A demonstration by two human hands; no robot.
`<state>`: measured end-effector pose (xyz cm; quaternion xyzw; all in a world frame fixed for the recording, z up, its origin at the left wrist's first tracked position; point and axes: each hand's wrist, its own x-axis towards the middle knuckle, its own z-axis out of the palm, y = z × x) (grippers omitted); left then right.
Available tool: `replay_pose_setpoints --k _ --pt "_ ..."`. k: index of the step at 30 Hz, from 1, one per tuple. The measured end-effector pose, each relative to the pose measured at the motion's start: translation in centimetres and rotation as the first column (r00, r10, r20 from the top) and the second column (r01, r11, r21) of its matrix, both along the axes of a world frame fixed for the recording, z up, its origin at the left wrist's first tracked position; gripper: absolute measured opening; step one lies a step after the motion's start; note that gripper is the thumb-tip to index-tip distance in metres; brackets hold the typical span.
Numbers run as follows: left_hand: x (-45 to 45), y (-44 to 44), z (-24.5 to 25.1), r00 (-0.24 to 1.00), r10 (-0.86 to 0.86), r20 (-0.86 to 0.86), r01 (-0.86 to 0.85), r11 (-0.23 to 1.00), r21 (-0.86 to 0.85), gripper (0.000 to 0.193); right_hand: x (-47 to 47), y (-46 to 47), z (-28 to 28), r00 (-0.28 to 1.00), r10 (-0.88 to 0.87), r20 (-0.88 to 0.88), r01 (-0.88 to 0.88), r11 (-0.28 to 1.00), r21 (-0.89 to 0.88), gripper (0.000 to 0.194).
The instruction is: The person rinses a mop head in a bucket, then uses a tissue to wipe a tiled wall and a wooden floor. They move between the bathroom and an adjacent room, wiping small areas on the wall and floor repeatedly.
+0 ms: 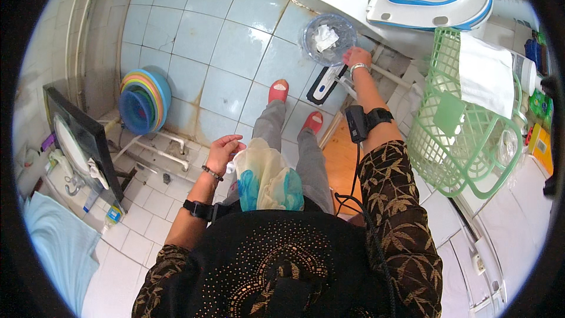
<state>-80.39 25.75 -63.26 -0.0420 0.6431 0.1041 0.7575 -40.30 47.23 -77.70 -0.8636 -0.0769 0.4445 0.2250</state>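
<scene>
My right hand (pixel 356 56) is at the near right rim of a clear bluish waste bin (pixel 312 48), with its fingers bent; whether it grips the rim or something else cannot be made out. White crumpled paper (pixel 325 38) lies in the bin. Just below the hand, a white and black flat mop or squeegee head (pixel 325 85) rests on the floor tiles. My left hand (pixel 225 150) hangs at the left of a cream and turquoise sheer cloth (pixel 270 176) in front of my body. Its fingers are loosely bent, and the cloth partly hides the fingertips.
A toilet (pixel 375 13) with a blue-edged seat stands beyond the bin. On the right is a green plastic basket (pixel 446 141) with a white cloth (pixel 485 75). Nested plastic basins (pixel 163 97) lean at left, near white pipes (pixel 154 148) and a black-framed mirror (pixel 84 141).
</scene>
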Motion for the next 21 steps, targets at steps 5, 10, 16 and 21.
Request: replay_pose_setpoints --k 5,10,16,21 --pt "2.1 1.3 0.2 0.997 -0.006 0.076 -0.005 0.990 0.139 0.026 2.5 1.4 2.6 0.962 -0.258 -0.094 0.268 0.957 0.115 0.027" --pt "5.9 7.2 2.8 0.984 -0.152 0.092 0.123 0.956 0.265 0.026 2.8 2.6 7.3 0.869 0.367 0.332 -0.433 0.889 0.149 0.031" --pt "16.7 19.9 15.2 0.905 -0.426 -0.008 0.266 0.550 0.791 0.029 5.9 2.4 21.9 0.671 0.579 0.463 -0.650 0.760 -0.009 0.059" --pt "28.3 27.6 30.8 0.908 -0.419 -0.010 0.064 0.117 0.991 0.042 4.5 -3.8 37.8 0.743 0.658 0.127 -0.663 0.694 0.281 0.057"
